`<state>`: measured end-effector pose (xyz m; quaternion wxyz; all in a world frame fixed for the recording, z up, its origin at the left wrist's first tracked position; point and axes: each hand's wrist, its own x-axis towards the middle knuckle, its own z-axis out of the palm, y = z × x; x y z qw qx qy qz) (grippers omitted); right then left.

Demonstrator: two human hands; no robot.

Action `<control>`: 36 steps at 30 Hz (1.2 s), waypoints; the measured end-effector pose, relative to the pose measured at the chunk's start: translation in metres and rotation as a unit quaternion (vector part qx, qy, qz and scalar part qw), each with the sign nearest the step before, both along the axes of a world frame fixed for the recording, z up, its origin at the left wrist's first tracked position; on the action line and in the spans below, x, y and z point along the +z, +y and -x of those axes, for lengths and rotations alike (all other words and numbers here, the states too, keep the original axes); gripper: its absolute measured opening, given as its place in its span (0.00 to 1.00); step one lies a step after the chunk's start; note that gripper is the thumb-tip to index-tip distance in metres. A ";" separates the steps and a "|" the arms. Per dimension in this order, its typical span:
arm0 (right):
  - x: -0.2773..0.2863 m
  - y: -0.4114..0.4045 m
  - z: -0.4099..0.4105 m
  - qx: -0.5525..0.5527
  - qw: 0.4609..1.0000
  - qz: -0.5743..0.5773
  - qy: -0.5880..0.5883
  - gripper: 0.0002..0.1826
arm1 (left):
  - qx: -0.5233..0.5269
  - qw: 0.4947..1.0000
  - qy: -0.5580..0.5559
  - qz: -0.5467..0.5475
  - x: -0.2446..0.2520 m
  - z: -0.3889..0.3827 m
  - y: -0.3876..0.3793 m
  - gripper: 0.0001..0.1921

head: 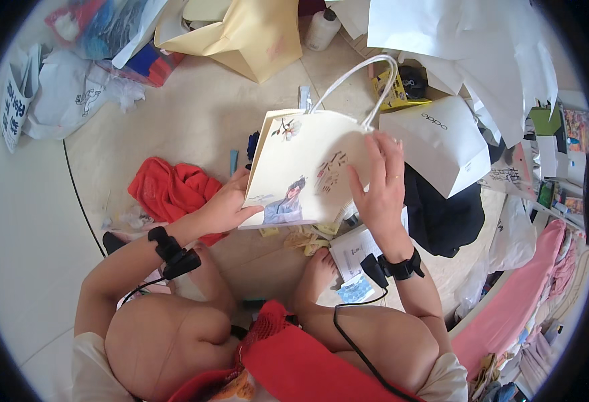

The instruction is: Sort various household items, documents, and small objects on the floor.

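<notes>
A cream paper gift bag (294, 161) with a printed figure, blossoms and white rope handles is held up in front of me. My left hand (231, 203) grips its lower left edge, thumb on the printed face. My right hand (381, 176) lies at the bag's right edge, fingers spread near the foot of the handle; whether it grips the bag is not clear. Left of the bag a crumpled red cloth (173, 191) rests on the floor. Below it are a printed booklet (354, 248), a blue-and-white packet (355, 289) and a tangle of beige material (307, 240).
A tan paper bag (254, 40) and a white pump bottle (323, 30) stand at the far side. On the right are a white box-shaped bag (437, 145), a black cloth (442, 216) and a yellow box (390, 90). White plastic bags (63, 95) lie far left.
</notes>
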<state>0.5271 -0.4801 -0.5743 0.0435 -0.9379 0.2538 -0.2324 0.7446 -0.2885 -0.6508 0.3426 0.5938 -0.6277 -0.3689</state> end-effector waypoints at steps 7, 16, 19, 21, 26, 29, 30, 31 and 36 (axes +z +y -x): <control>0.007 0.003 -0.002 0.016 1.000 -0.005 -0.022 0.28 | -0.028 1.000 0.006 -0.007 -0.007 -0.002 0.007 0.19; 0.012 0.018 -0.005 -0.066 0.986 -0.154 -0.001 0.26 | -0.067 0.997 0.031 -0.024 -0.004 -0.004 0.003 0.20; 0.014 0.014 -0.001 -0.075 0.980 -0.183 -0.016 0.25 | -0.063 0.998 0.020 -0.025 -0.007 -0.001 0.003 0.20; 0.013 0.011 0.001 -0.074 0.983 -0.169 -0.021 0.24 | -0.057 0.995 0.046 -0.065 -0.009 -0.001 0.002 0.20; 0.017 0.007 -0.001 -0.073 0.978 -0.193 -0.011 0.14 | -0.049 0.992 0.062 -0.095 -0.014 -0.013 0.002 0.19; 0.021 0.004 0.000 -0.031 0.983 -0.175 -0.056 0.10 | -0.059 0.988 0.078 -0.118 -0.014 -0.019 -0.002 0.17; 0.024 0.003 -0.001 -0.024 0.982 -0.169 -0.076 0.10 | -0.050 0.992 0.068 -0.094 -0.017 -0.018 -0.001 0.17; 0.031 0.002 0.001 -0.038 0.983 -0.167 -0.068 0.09 | -0.043 0.995 0.060 -0.070 -0.012 -0.017 -0.005 0.17; 0.031 -0.014 0.007 -0.120 0.956 -0.248 -0.101 0.42 | -0.024 0.999 -0.014 0.033 0.020 -0.037 -0.015 0.14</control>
